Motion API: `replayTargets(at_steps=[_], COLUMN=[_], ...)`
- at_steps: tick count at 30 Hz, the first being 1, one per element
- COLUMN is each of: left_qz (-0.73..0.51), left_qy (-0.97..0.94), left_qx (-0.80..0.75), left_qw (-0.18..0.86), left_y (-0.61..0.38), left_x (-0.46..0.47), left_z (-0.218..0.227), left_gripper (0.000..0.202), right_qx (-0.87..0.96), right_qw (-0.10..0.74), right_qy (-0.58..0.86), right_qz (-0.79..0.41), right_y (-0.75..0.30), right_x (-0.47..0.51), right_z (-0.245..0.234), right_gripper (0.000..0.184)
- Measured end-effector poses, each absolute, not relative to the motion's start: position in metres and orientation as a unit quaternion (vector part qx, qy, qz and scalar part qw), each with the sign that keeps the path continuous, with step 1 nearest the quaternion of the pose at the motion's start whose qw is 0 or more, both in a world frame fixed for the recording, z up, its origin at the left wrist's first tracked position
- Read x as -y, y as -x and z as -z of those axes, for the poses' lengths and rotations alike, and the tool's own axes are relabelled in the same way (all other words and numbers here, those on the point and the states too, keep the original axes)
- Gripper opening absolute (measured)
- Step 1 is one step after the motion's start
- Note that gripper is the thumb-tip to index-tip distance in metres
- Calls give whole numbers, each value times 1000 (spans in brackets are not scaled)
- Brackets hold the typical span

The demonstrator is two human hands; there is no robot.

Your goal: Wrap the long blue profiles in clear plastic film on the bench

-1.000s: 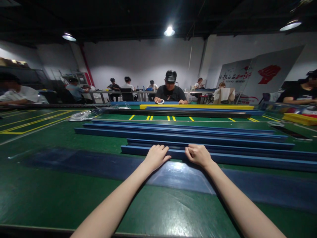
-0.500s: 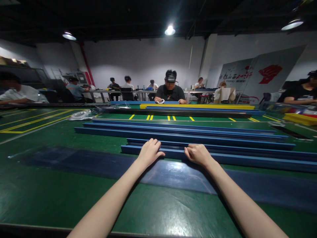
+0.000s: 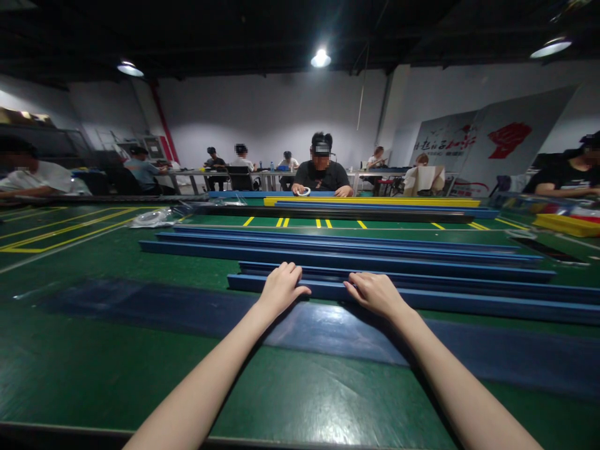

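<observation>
Both my hands rest on the nearest of several long blue strips [image 3: 469, 300] lying across a green table [image 3: 107, 369]. My left hand [image 3: 281, 288] lies over the strip's near edge, fingers together and curled over its top, thumb toward the right. My right hand [image 3: 375, 293] grips the same strip a little to the right, fingers bent over it. A dark blue sheet under clear film [image 3: 154, 307] lies on the table just in front of the strip, under my wrists.
More blue strips [image 3: 328, 245] lie parallel farther back, then black, blue and yellow strips [image 3: 375, 202] before a seated person in black [image 3: 322, 175] holding a tape roll. Other people sit left, right and behind. A clear bag [image 3: 152, 218] lies at left; yellow pieces [image 3: 567, 224] at right.
My left hand slid left along the strip. My right hand shifted slightly left, its fingers stretching out a bit more. The strips have not moved.
</observation>
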State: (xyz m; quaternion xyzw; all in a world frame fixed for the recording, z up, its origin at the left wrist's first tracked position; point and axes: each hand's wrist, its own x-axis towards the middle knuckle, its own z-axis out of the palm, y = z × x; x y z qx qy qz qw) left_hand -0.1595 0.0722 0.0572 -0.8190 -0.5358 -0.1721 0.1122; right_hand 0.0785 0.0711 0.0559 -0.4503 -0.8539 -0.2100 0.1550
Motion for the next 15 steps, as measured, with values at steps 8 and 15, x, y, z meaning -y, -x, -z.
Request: replayTargets(at_steps=[8,15], left_qz=[170,175], left_qy=[828,830], left_qx=[519,512], left_qw=[131,136], left_y=[160,161], left_x=[-73,-74], left_z=[-58,-57], left_gripper=[32,33], right_qx=[863,863], right_qw=[168,173], right_qy=[439,423], right_qz=[183,217], right_y=[-72,-67], right_x=[-68,-71], right_z=[-56,-53], right_gripper=[30,25])
